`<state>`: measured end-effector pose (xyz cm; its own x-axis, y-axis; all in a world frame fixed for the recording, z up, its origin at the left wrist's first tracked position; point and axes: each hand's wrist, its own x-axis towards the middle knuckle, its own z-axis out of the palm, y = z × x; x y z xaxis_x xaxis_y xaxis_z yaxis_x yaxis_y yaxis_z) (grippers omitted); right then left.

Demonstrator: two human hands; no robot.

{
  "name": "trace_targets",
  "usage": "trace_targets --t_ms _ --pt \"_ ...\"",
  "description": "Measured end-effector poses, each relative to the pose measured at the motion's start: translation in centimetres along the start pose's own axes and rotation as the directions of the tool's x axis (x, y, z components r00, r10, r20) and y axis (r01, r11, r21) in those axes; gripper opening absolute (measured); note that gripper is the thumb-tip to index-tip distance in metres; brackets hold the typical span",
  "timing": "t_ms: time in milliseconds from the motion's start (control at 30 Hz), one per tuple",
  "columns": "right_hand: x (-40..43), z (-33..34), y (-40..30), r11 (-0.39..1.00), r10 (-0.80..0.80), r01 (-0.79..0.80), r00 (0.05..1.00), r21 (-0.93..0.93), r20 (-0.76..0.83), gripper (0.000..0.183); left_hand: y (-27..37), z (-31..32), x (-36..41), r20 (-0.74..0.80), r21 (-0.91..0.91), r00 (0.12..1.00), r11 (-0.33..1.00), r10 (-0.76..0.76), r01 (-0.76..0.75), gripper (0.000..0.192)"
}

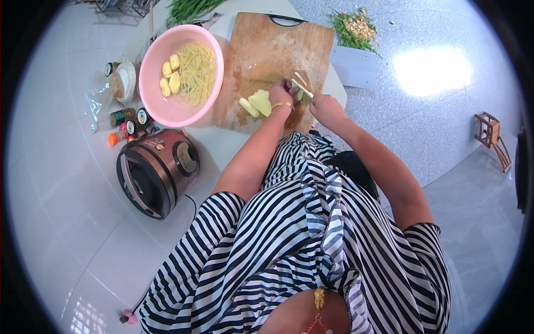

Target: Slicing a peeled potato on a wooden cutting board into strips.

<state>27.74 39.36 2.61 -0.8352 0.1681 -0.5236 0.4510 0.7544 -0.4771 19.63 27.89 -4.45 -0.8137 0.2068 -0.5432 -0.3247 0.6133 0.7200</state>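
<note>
My left hand [282, 91] presses on pale potato pieces [299, 95] at the lower right of a wooden cutting board [258, 46]. My right hand [328, 110] is closed at the board's right edge around what looks like a kitchen knife; its handle is hidden in the fist and its blade is hard to make out. Thin potato strips [303, 88] lie beside the left fingers. Left of that wrist rest overlapping potato slices [260, 102] and a rounded potato piece [248, 107]. A pink basin [146, 94] holds potato strips [198, 73] and several peeled potatoes [174, 82].
A rice cooker [160, 173] stands lower left, below several spice jars [131, 123] and a plastic bag [102, 94]. Green leafy stalks [192, 9] lie behind the basin. Vegetable scraps [356, 31] are on the floor near a grey panel [354, 67]. A small wooden chair [492, 133] is far right.
</note>
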Motion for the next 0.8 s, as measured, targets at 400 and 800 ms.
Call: trace_targets --t_ms 400,800 --pt "0.2 0.2 -0.1 0.995 0.014 -0.008 0.998 0.102 -0.058 0.026 -1.0 -0.2 0.4 0.04 0.003 0.999 1.0 -0.028 0.028 0.019" --pt "0.0 -0.1 0.2 0.996 -0.036 0.036 0.999 0.083 0.003 0.026 -1.7 0.1 0.4 0.006 0.056 0.998 0.997 0.055 -0.055 0.021"
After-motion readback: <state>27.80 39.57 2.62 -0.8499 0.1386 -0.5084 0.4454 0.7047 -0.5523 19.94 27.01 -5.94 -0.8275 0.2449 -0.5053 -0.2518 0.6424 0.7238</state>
